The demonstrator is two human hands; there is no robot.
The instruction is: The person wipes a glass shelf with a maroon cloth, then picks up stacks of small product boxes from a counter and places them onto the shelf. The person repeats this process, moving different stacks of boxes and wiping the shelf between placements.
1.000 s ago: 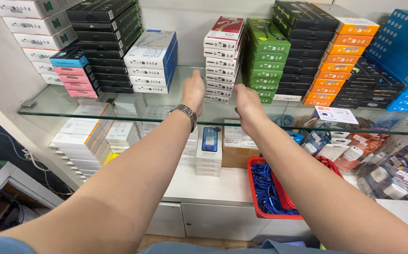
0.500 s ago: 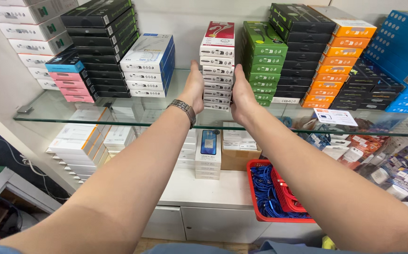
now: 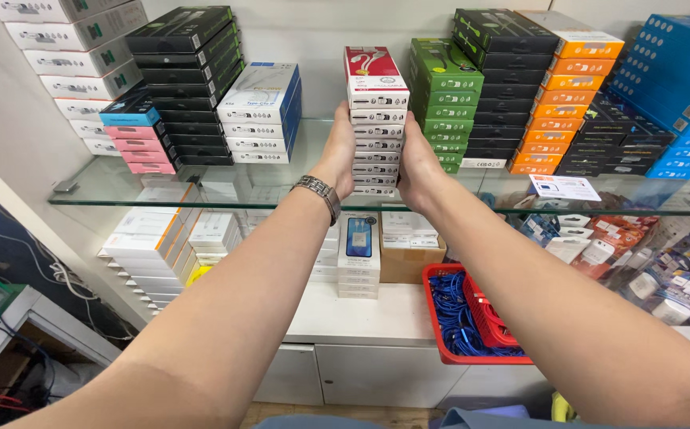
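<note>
We find the left hand (image 3: 339, 155) and right hand (image 3: 416, 159) clasped flat against either side of a tall stack of white boxes (image 3: 376, 127), red-topped, standing mid-way along the glass shelf (image 3: 226, 195). We judge uneven pressure could shear the stack, toppling boxes rightwards into the green boxes (image 3: 445, 95) or off the near edge.

bright, even light | sharp focus | edges bowed | soft shadows

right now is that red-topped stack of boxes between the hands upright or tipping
Upright. The stack stands straight on the glass shelf, its boxes lined up, with the left hand and right hand pressed to its sides.
</note>
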